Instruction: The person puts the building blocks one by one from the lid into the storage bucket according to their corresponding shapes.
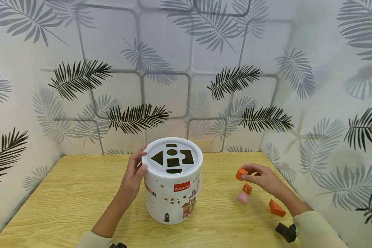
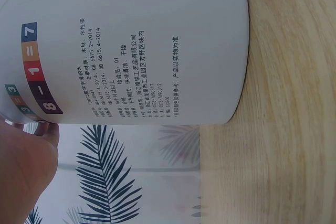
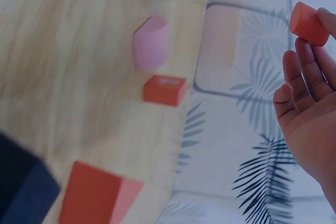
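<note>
- Left hand: clasps upper left side of white tub, mid-table; keep braced.
- Right hand: pinches orange cylinder at fingertips, raised right of tub.
- Align cylinder end-on with round slot in lid (judged best fit); lower squarely.

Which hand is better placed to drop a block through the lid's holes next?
Probably the right hand: it already pinches the orange cylinder above the table, beside the bucket. The left hand grips the bucket's lid rim, steadying it.
</note>
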Available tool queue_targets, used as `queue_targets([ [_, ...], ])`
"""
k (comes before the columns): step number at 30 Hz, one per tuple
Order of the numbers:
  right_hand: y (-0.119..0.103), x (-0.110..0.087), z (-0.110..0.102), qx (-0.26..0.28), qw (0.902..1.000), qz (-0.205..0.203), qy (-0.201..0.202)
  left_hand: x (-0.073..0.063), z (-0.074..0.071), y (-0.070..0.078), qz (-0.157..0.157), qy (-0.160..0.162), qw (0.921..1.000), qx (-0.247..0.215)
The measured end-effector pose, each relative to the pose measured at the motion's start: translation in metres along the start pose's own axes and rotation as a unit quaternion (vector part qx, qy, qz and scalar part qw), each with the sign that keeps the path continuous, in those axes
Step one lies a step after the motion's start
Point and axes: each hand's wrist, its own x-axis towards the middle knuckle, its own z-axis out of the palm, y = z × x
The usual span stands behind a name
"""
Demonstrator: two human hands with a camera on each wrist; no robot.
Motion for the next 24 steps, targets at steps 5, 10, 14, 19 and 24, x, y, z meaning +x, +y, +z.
queue_targets([
  [5,-0.024,0.004,0.005,0.011,0.9993,-0.036,-0.007,-0.001,0.000,0.000,-0.005,-0.003,1.0000,-0.002],
  [10,-0.050,0.009,0.007,0.026,0.9976,-0.064,-0.009,0.000,0.000,-0.001,-0.005,-0.005,1.0000,0.000],
  [14,-0.072,0.013,0.009,0.021,0.9961,-0.085,-0.004,0.000,0.000,-0.002,-0.003,-0.005,1.0000,0.002],
  [19,-0.100,0.019,0.013,0.016,0.9949,-0.099,0.003,-0.001,-0.001,-0.002,0.000,-0.005,1.0000,0.000],
  [24,-0.125,0.029,0.020,0.015,0.9925,-0.121,0.009,0.000,-0.001,-0.001,0.003,-0.005,1.0000,-0.006],
])
